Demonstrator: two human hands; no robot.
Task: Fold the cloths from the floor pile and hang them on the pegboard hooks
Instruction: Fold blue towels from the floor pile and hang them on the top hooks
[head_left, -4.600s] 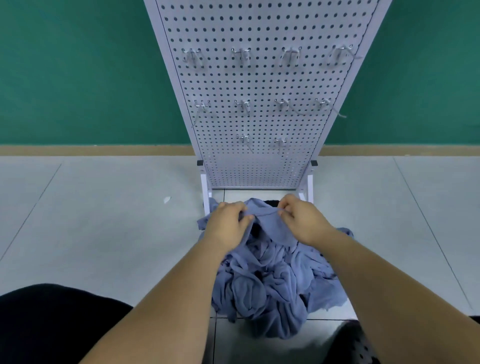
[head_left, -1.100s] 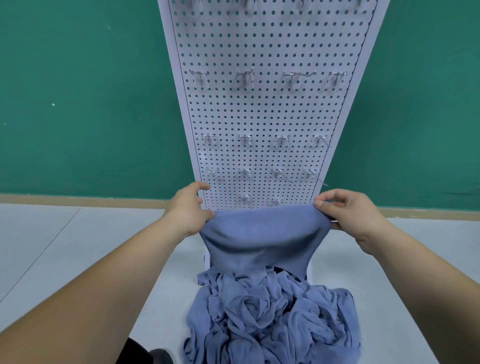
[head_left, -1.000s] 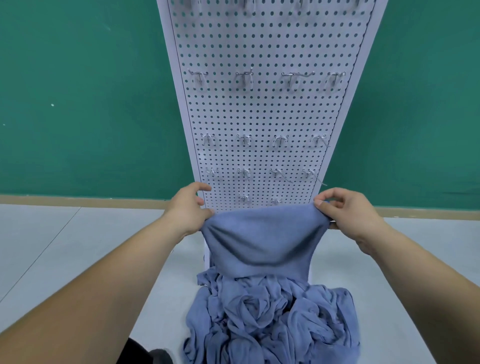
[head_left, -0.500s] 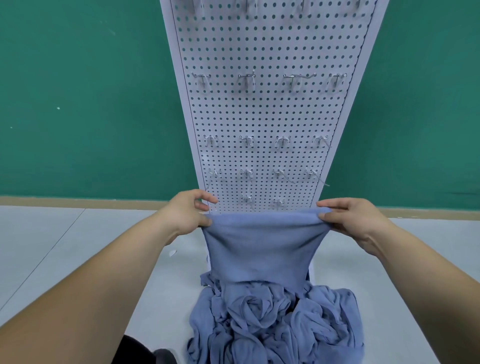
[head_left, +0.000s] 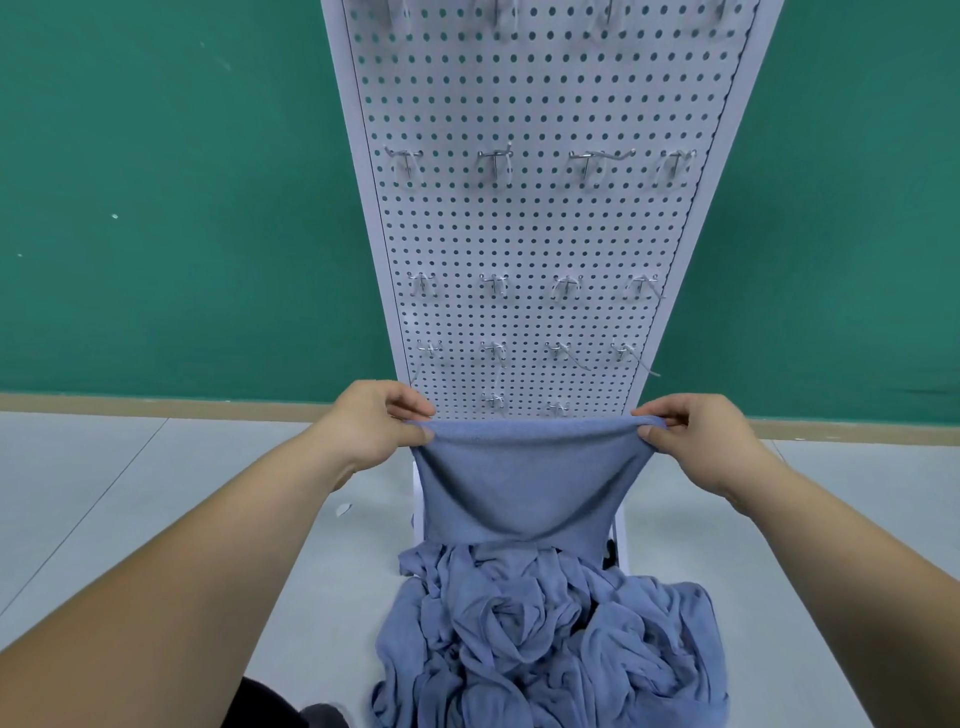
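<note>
A blue-grey cloth (head_left: 524, 483) hangs stretched between my hands in front of the white pegboard (head_left: 545, 234). My left hand (head_left: 376, 421) pinches its upper left corner and my right hand (head_left: 696, 431) pinches its upper right corner. The cloth's top edge is level and its body droops in a curve, its lower edge just above the pile of crumpled blue-grey cloths (head_left: 545, 644) on the floor. Rows of bare metal hooks (head_left: 493, 163) stick out of the pegboard above the cloth.
A green wall (head_left: 182, 208) with a tan baseboard stands behind the pegboard. The pegboard's white legs (head_left: 621, 540) rest on the grey tiled floor (head_left: 156, 493) behind the pile. A small white scrap (head_left: 343, 509) lies on the floor to the left. A dark garment shows at the bottom edge.
Earlier both hands gripped a cloth low on the pile. They have lifted it and since pulled its top edge wider and flatter; my view has tilted slightly.
</note>
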